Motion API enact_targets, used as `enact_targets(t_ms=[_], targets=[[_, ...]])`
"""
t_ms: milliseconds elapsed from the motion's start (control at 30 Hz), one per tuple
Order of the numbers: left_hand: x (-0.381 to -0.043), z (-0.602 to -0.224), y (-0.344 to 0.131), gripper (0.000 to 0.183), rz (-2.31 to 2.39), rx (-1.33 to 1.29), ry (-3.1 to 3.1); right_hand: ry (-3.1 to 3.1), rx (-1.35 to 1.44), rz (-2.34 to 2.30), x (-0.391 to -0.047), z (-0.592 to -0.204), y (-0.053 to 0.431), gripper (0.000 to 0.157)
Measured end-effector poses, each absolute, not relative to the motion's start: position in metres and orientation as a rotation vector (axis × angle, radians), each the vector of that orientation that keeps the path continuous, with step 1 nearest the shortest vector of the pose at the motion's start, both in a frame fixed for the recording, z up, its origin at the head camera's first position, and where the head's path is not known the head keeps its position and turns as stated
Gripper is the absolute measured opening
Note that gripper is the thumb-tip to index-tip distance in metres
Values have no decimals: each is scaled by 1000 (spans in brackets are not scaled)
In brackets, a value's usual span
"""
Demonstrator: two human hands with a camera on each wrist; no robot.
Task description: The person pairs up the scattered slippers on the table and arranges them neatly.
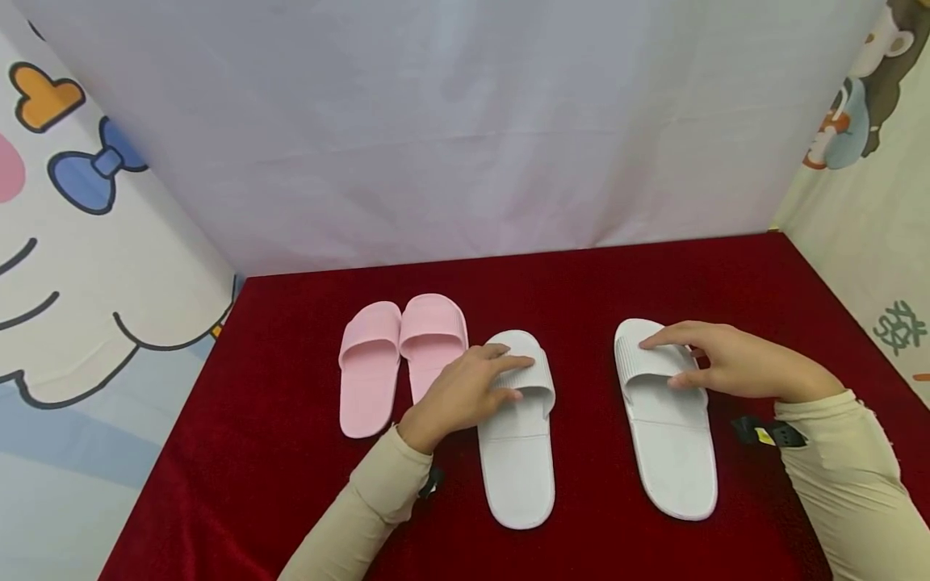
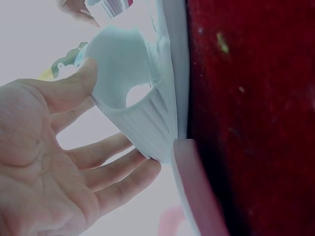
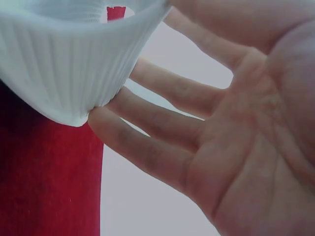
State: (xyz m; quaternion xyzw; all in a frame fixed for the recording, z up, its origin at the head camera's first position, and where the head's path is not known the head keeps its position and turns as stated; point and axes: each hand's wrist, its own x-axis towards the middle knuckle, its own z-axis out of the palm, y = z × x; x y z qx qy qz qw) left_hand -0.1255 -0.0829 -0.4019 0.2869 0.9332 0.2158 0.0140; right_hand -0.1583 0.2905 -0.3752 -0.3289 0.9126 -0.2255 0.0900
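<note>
Evidently both white slippers lie flat on the red cloth (image 1: 596,484), toes toward the top of the frame: the left white slipper (image 1: 517,476) at lower centre, the right white slipper (image 1: 676,460) at lower right, well apart. The left hand (image 1: 468,387) and right hand (image 1: 726,363) reach in from opposite outer sides, each with fingers spread wide across a strap, thumb toward its rear edge and fingers toward its front. That placing probably suits the strap, the raised part easiest to take hold of. The wrist views show fingertips at the strap edges, but I cannot tell how firmly they press. Left of centre, the pink slippers (image 1: 366,395) sit side by side, toes likewise upward; the left hand partly hides one.
</note>
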Motion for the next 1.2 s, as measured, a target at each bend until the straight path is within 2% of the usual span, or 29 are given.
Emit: enact_targets(t_ms=[500, 1200], targets=[[-123, -401, -84, 45, 626, 910, 2922, 2697, -1123, -626, -155, -375, 255, 51], [-122, -401, -78, 46, 599, 908, 2894, 2668, -1194, -604, -149, -383, 232, 49]])
